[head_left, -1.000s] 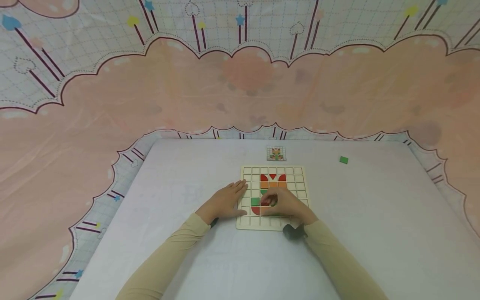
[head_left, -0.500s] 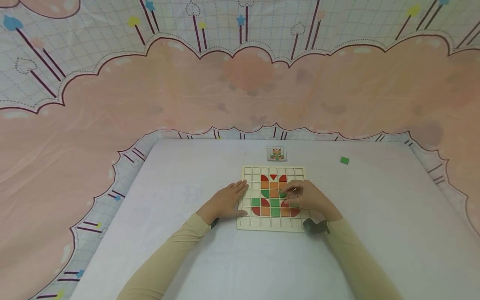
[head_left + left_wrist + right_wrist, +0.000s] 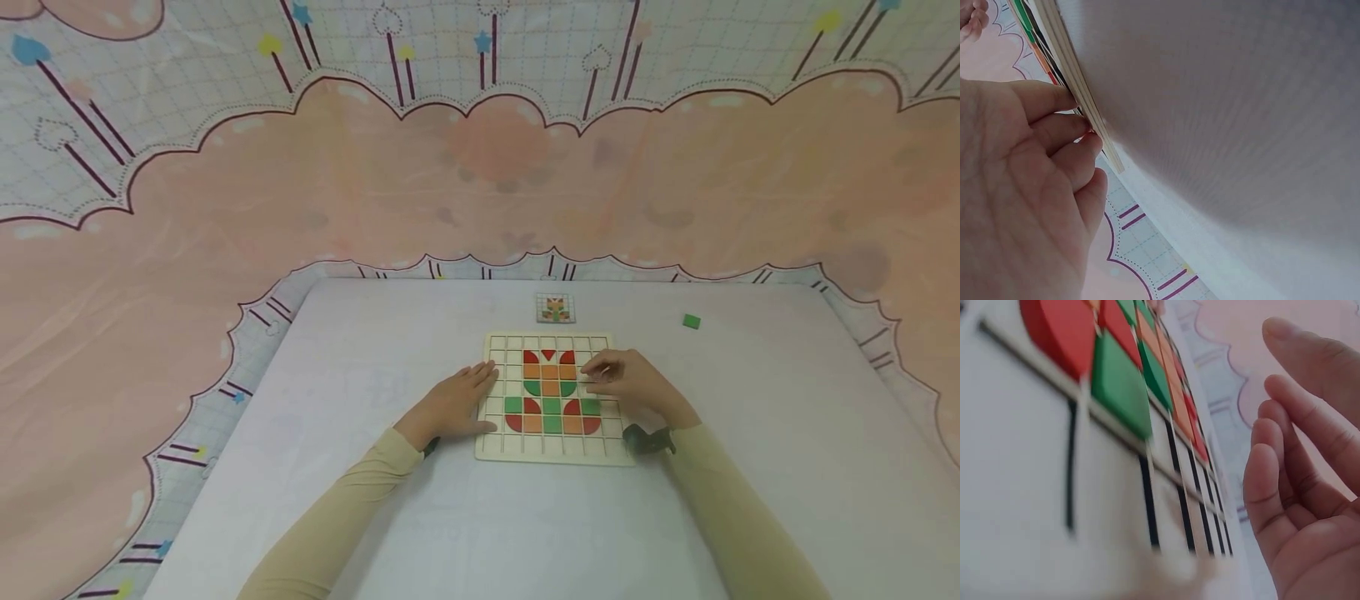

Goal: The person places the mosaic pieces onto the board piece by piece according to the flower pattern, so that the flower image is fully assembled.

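Note:
A pale wooden grid board lies on the white table, with red, orange and green tiles set in its squares in a flower-like pattern. The left hand rests at the board's left edge, its fingertips touching the rim in the left wrist view. Over the board's right side hovers the right hand. In the right wrist view its thumb and fingers are apart, loosely bent, and hold nothing. A green square tile sits in the grid near that hand.
Behind the board lies a small pattern card showing a similar flower. A loose green tile rests on the table at the back right. Patterned cloth hangs behind and around the table.
The right hand has moved from the middle of the board to its right side, uncovering the tiles beneath, a green square at the right among them. The left hand stays put.

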`<action>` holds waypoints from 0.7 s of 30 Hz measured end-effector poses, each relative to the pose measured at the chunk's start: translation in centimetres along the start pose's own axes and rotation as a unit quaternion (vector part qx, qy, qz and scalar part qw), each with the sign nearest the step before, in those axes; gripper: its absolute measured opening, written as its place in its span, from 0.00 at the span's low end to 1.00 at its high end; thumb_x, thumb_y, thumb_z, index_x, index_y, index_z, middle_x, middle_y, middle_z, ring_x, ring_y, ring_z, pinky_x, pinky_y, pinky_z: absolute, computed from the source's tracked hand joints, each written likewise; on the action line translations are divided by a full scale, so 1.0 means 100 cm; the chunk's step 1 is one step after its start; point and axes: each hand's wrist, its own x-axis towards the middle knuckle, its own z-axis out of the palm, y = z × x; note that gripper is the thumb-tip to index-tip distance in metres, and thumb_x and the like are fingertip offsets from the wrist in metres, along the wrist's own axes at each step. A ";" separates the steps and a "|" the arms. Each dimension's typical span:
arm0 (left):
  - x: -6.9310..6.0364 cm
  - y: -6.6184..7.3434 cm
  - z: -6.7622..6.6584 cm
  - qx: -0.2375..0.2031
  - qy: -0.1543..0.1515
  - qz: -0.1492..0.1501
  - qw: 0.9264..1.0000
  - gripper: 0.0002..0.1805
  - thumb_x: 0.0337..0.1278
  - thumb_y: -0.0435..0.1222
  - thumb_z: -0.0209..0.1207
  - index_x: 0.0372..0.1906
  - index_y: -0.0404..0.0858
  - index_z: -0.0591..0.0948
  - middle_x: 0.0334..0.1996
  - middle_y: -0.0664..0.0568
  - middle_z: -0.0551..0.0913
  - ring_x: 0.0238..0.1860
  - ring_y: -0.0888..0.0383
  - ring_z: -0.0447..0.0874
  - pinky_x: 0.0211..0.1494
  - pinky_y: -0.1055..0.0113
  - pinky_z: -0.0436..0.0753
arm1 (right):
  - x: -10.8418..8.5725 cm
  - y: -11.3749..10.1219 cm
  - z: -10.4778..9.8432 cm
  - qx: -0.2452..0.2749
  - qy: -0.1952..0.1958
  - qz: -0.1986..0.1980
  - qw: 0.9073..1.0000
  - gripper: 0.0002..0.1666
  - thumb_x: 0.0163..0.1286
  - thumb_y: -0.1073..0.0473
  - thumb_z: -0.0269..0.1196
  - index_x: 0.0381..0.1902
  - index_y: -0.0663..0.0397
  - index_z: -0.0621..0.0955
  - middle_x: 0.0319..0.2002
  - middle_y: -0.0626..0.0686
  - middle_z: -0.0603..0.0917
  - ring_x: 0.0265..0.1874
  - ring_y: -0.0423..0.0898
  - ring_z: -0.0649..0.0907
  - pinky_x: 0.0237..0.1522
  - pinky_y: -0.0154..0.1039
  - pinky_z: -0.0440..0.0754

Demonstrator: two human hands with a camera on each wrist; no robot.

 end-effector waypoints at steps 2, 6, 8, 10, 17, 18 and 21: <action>0.000 0.000 0.000 0.001 0.001 -0.001 1.000 0.49 0.58 0.60 0.51 0.73 0.34 0.51 0.75 0.44 0.49 0.76 0.50 0.47 0.77 0.59 0.53 | 0.000 0.004 -0.007 -0.007 0.007 0.011 1.000 0.14 0.56 0.57 0.70 0.41 0.55 0.84 0.39 0.54 0.84 0.35 0.40 0.77 0.38 0.26 0.76; -0.001 0.000 0.000 -0.002 0.004 0.000 1.000 0.49 0.58 0.60 0.52 0.73 0.33 0.51 0.75 0.44 0.49 0.76 0.50 0.47 0.77 0.59 0.53 | 0.000 0.013 -0.023 0.003 0.024 0.029 0.999 0.16 0.58 0.57 0.69 0.43 0.57 0.83 0.42 0.57 0.84 0.38 0.41 0.78 0.40 0.25 0.77; -0.001 0.000 0.000 -0.004 0.004 0.001 1.000 0.49 0.58 0.60 0.52 0.73 0.33 0.51 0.75 0.44 0.49 0.76 0.50 0.47 0.77 0.59 0.53 | -0.001 0.016 -0.032 0.004 0.033 0.034 0.999 0.17 0.58 0.57 0.68 0.45 0.58 0.83 0.44 0.58 0.83 0.38 0.39 0.79 0.40 0.25 0.77; 0.000 0.000 0.000 -0.007 0.004 0.001 1.000 0.49 0.58 0.60 0.51 0.73 0.33 0.51 0.75 0.44 0.49 0.76 0.50 0.47 0.77 0.58 0.53 | -0.003 0.021 -0.042 0.010 0.046 0.033 0.998 0.18 0.60 0.58 0.67 0.46 0.60 0.82 0.46 0.60 0.82 0.38 0.35 0.79 0.40 0.24 0.78; 0.000 0.000 0.001 -0.007 0.010 0.006 1.000 0.48 0.58 0.60 0.51 0.73 0.33 0.52 0.74 0.43 0.50 0.75 0.49 0.48 0.77 0.58 0.54 | -0.009 0.041 -0.086 0.016 0.119 0.023 0.993 0.23 0.61 0.58 0.66 0.50 0.68 0.78 0.45 0.55 0.83 0.35 0.27 0.80 0.38 0.20 0.79; 0.000 0.000 0.001 -0.005 0.011 0.006 1.000 0.48 0.58 0.60 0.51 0.73 0.33 0.52 0.74 0.43 0.50 0.75 0.49 0.48 0.77 0.58 0.54 | -0.010 0.045 -0.093 0.008 0.130 0.026 0.991 0.24 0.61 0.57 0.66 0.50 0.68 0.78 0.44 0.51 0.84 0.35 0.26 0.79 0.38 0.19 0.78; 0.000 0.000 0.001 -0.002 0.011 0.008 1.000 0.48 0.59 0.60 0.51 0.73 0.33 0.52 0.74 0.42 0.50 0.75 0.49 0.48 0.77 0.58 0.54 | -0.015 0.056 -0.110 -0.005 0.156 0.041 0.987 0.27 0.60 0.54 0.67 0.52 0.67 0.77 0.42 0.39 0.83 0.35 0.24 0.79 0.37 0.18 0.76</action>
